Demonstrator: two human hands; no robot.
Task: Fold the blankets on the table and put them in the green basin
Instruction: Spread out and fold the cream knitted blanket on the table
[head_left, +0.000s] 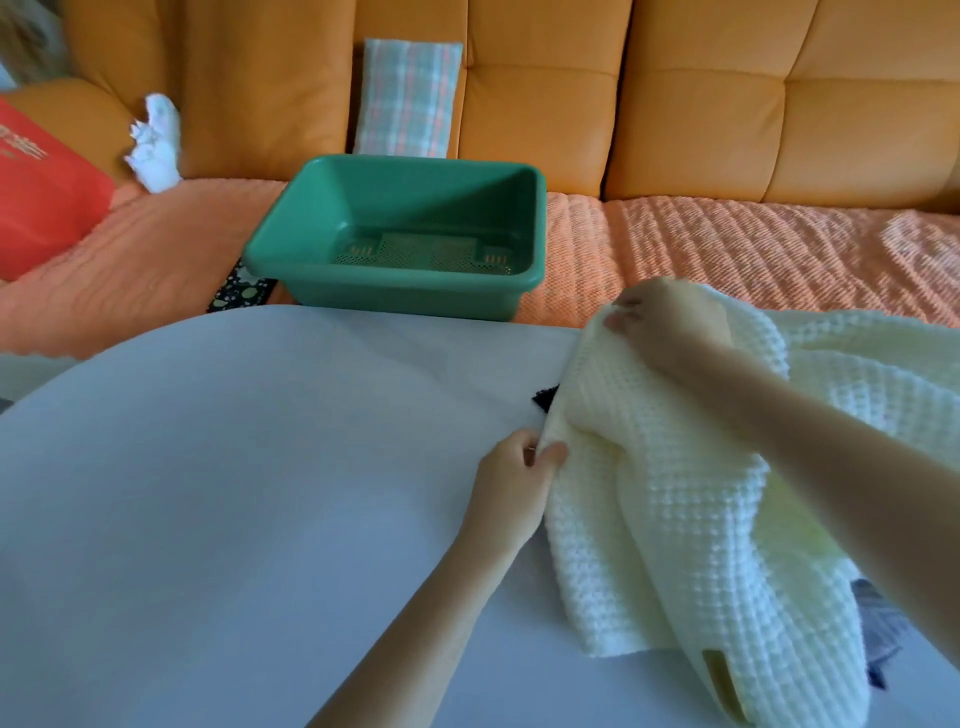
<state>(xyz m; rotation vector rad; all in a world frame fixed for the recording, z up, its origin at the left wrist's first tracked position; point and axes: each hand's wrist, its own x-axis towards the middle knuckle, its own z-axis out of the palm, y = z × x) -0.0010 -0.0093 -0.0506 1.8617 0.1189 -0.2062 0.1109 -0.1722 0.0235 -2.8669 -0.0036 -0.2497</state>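
The cream waffle-weave blanket (675, 493) lies rumpled on the right of the white counter (234, 493), its long axis running from the far edge toward the near right corner. The left grip (511, 483) pinches its left edge, and the right grip (660, 322) is clamped on its far end. Beyond the counter, the green basin (405, 299) sits on an orange sofa (701, 104).

Cream waffle blanket (691, 499) rumpled on table (234, 493); green basin (400, 239) empty on sofa.
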